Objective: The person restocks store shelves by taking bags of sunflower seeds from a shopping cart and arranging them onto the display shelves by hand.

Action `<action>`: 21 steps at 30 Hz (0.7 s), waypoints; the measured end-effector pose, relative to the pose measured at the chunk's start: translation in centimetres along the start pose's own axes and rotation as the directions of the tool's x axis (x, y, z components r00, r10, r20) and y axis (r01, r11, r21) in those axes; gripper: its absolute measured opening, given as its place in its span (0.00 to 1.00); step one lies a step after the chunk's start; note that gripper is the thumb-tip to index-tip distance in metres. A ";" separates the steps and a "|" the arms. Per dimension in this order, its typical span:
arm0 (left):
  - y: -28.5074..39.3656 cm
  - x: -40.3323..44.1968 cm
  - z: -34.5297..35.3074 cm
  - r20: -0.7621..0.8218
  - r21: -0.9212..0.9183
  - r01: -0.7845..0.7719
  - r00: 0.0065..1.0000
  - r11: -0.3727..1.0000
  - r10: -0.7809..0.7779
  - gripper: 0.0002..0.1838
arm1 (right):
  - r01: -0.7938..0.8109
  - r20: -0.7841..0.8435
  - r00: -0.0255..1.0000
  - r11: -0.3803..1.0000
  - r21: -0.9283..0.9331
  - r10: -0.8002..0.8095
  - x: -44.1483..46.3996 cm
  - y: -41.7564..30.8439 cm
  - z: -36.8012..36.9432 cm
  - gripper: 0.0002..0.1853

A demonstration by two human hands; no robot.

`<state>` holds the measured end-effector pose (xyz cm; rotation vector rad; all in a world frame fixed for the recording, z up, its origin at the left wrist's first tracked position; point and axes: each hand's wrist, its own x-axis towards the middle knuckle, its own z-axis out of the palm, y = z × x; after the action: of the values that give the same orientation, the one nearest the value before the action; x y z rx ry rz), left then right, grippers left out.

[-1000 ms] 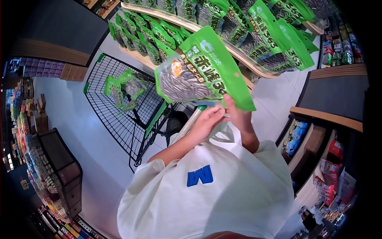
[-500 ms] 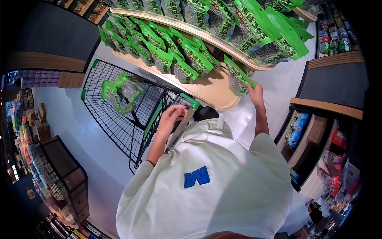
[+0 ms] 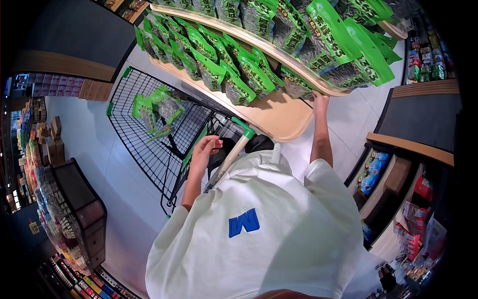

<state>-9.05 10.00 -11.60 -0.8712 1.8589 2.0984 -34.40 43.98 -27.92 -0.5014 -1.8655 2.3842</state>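
My right hand (image 3: 320,101) reaches to the right end of the lower shelf (image 3: 279,117). Its fingers, partly hidden by the upper shelf's edge, grip the end of a green-topped bag of sunflower seeds (image 3: 297,84). This bag lies tilted beside a row of similar bags (image 3: 238,87). My left hand (image 3: 206,148) hovers beside the shopping cart's handle (image 3: 234,152), fingers loosely bent, with nothing visible in them. In the black wire cart (image 3: 132,107) lie a few green bags of the same kind (image 3: 167,105).
The upper shelf (image 3: 318,82) holds more green bags and juts over the lower one. To the right stands a shelf unit (image 3: 408,148) with blue and red packs. A dark display stand (image 3: 74,199) is at the left. The floor (image 3: 119,219) is pale tile.
My right hand has moved up and inward with the bag, which now sits deeper beneath the upper shelf. My left hand has shifted slightly left and down. The view has also shifted a little.
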 end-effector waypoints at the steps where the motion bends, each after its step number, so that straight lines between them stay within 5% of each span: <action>1: -0.1 0.0 0.0 -0.003 0.008 0.005 1.000 1.000 -0.005 0.10 | 0.040 -0.015 0.999 0.995 0.091 -0.039 0.2 0.2 -0.2 0.15; 4: -0.4 0.1 -0.4 -0.010 -0.001 0.007 1.000 1.000 -0.007 0.10 | 0.038 -0.020 0.999 0.976 0.215 -0.034 0.2 1.1 -0.9 0.14; 21: -1.0 0.6 -0.4 0.010 0.049 -0.025 1.000 0.998 0.024 0.10 | -0.012 -0.061 0.998 0.972 0.234 0.027 -0.8 2.3 -2.2 0.09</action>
<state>-8.88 9.62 -12.84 -0.8297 1.9175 2.0579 -32.64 45.19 -30.40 -0.5678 -1.5342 2.5230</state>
